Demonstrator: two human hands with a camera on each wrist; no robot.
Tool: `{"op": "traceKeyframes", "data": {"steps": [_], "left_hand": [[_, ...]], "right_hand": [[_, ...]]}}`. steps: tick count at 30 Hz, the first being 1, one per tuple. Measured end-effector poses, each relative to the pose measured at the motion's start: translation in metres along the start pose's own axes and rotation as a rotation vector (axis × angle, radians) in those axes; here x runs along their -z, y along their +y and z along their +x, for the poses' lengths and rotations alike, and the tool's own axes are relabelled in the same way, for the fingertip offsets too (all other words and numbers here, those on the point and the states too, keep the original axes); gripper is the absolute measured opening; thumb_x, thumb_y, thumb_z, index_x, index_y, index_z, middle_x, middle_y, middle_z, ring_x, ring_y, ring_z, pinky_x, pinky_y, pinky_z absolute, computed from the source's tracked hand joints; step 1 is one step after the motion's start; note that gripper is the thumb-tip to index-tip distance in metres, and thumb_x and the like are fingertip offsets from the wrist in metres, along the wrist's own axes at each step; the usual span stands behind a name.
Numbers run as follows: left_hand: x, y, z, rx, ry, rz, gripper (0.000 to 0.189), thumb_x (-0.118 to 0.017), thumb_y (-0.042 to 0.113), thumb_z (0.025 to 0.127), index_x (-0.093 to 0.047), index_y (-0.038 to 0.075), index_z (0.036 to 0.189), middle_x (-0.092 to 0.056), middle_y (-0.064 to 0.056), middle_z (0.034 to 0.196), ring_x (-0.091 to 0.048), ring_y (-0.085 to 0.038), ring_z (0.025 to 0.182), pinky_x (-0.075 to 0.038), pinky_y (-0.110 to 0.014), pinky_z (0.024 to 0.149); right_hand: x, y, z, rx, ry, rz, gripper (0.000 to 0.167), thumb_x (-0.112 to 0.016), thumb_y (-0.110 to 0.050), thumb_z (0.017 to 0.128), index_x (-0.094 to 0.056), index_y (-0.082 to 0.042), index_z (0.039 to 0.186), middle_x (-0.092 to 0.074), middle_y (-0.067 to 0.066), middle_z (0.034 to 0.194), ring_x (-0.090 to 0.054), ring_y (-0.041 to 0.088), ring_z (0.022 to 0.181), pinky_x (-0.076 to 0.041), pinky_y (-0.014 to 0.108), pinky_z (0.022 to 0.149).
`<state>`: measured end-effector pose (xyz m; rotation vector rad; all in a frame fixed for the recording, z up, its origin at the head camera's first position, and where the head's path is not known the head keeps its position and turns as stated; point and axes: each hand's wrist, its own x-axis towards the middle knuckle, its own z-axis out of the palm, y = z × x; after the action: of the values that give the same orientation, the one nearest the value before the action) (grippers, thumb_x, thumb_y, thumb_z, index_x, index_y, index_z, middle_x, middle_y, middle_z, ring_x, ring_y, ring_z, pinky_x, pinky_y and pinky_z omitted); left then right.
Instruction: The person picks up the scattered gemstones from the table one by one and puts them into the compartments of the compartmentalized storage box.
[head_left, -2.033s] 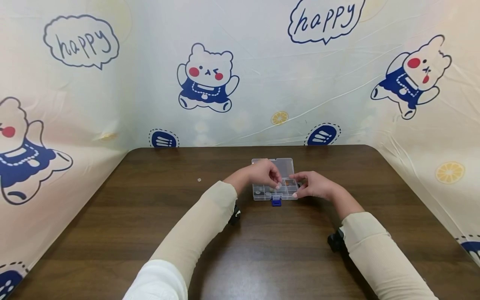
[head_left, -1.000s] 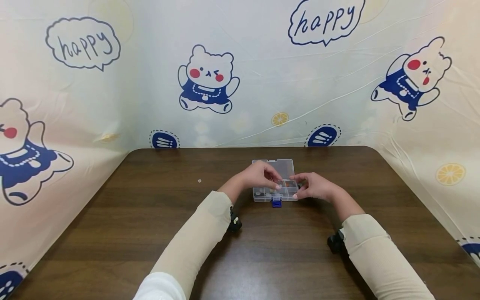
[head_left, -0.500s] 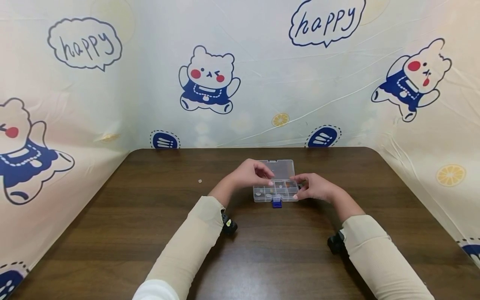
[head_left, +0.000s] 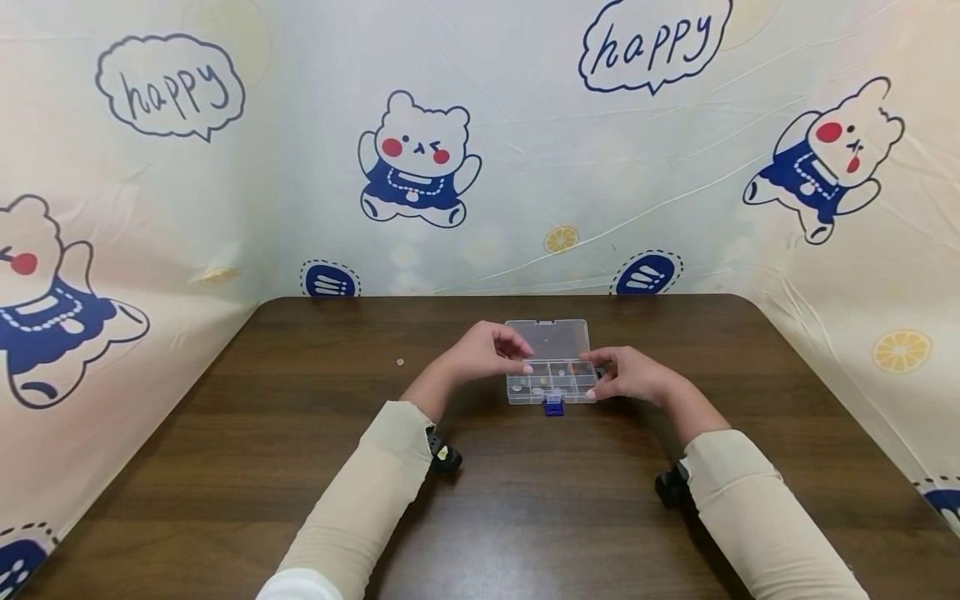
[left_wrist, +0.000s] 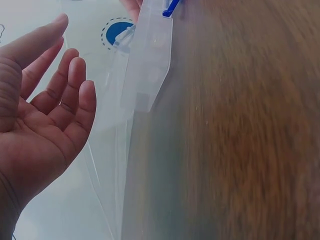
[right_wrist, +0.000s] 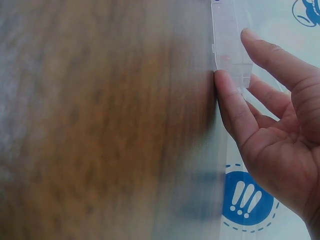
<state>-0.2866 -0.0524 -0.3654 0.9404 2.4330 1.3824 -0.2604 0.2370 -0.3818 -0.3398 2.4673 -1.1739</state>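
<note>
A clear plastic compartment box (head_left: 528,400) sits on the table with its lid (head_left: 561,335) raised toward the back and its blue latch (head_left: 553,409) at the front. Several small items lie in its compartments, one orange-red; their kind is too small to tell. My left hand (head_left: 476,353) hovers by the box's left end, fingers loosely bent; in the left wrist view its palm (left_wrist: 42,135) holds nothing. My right hand (head_left: 628,372) grips the right end of the box, thumb at the front corner and a finger toward the hinge. Its other fingers are partly hidden in the head view.
One small pale round piece (head_left: 400,362) lies on the brown wooden table (head_left: 555,517), left of the box. A printed cloth (head_left: 510,167) hangs behind the table and along both sides. Each wrist bears a small black camera.
My left hand has drawn back leftward from above the compartments, its fingers spreading apart from their earlier pinch. A small whitish item now shows in an upper compartment. My right hand stays at the box.
</note>
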Motion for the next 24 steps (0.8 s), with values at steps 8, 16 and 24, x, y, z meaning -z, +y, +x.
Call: {"op": "traceKeyframes", "data": {"steps": [8,16,24], "left_hand": [[0.008,-0.002,-0.012,0.01,0.007,-0.039,0.028,-0.08,0.008,0.081,-0.07,-0.005,0.103,-0.07,-0.011,0.097,-0.065,-0.018,0.084,-0.054,-0.031,0.081],[0.017,-0.006,-0.024,0.024,0.046,-0.056,0.031,-0.08,0.01,0.081,-0.069,-0.004,0.107,-0.068,-0.02,0.106,-0.065,-0.02,0.089,-0.053,-0.034,0.086],[0.024,-0.008,-0.034,0.042,0.082,-0.05,0.031,-0.08,0.011,0.081,-0.07,-0.002,0.107,-0.069,-0.016,0.103,-0.064,-0.022,0.091,-0.053,-0.036,0.086]], "right_hand": [[0.0,0.001,0.0,0.003,-0.001,0.001,0.075,-0.082,-0.019,0.08,-0.045,-0.004,0.144,-0.048,0.022,0.135,-0.061,0.024,0.094,-0.049,0.04,0.093],[0.001,0.001,0.001,0.003,-0.001,-0.004,0.075,-0.082,-0.02,0.08,-0.046,-0.005,0.144,-0.047,0.022,0.136,-0.06,0.024,0.095,-0.049,0.038,0.091],[0.001,0.0,0.0,-0.006,-0.003,-0.011,0.076,-0.083,-0.021,0.079,-0.046,-0.005,0.144,-0.046,0.022,0.137,-0.06,0.025,0.095,-0.048,0.041,0.094]]}}
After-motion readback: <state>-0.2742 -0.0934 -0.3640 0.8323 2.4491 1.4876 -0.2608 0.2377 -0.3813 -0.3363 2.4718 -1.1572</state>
